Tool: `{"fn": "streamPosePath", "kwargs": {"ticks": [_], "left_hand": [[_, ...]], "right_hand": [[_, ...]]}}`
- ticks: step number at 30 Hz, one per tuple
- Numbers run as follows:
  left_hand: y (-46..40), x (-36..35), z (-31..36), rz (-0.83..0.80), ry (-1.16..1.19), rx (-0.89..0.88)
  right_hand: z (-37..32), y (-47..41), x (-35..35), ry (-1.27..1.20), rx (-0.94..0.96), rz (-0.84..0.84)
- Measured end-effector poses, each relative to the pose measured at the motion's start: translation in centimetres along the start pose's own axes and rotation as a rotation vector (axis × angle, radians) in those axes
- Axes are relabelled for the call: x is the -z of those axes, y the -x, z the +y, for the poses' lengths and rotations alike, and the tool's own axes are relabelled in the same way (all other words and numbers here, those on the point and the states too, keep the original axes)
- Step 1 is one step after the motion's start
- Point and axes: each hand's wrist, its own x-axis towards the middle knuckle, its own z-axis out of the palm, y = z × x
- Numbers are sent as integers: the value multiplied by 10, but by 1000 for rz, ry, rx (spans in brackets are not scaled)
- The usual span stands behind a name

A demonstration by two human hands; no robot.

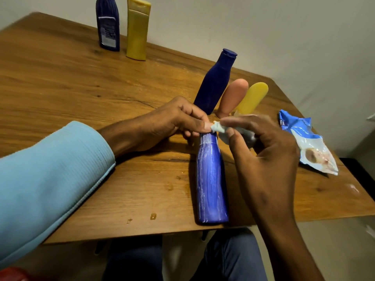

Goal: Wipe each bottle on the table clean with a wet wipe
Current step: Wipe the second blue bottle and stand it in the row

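- Your streaked blue bottle (211,179) stands at the tabletop's (81,118) near edge.
- Your left hand (172,120) grips its cap, fingers curled round it.
- Your right hand (261,147) pinches the wet wipe (218,127) against the cap.
- Just beyond, a dark blue bottle (216,82), a pink bottle (233,97) and a yellow bottle (252,97) stand together.
- The wipe packet (308,142) lies near the right edge.
- Two more bottles (123,27) stand at the far edge.

A glossy blue plastic bottle (211,183) streaked with white stands upright near the wooden desk's (81,98) front edge, a crumpled white wet wipe (219,128) at its top. Behind it stand a dark blue bottle (215,82), a pinkish bottle (234,96) and a yellow bottle (252,98); a ribbed navy bottle (107,23) and a mustard-yellow tube bottle (138,29) stand far back.
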Motion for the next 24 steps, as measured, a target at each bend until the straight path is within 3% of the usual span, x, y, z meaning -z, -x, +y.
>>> {"fn": "streamPosePath", "kwargs": {"ticks": [12, 18, 24], "left_hand": [[0, 3, -5, 10, -52, -39], [0, 2, -4, 15, -45, -53], [0, 2, -4, 29, -47, -40]], "right_hand": [[1, 42, 31, 73, 114, -213], [-6, 83, 52, 90, 238, -237], [-12, 58, 51, 58, 113, -132]]}}
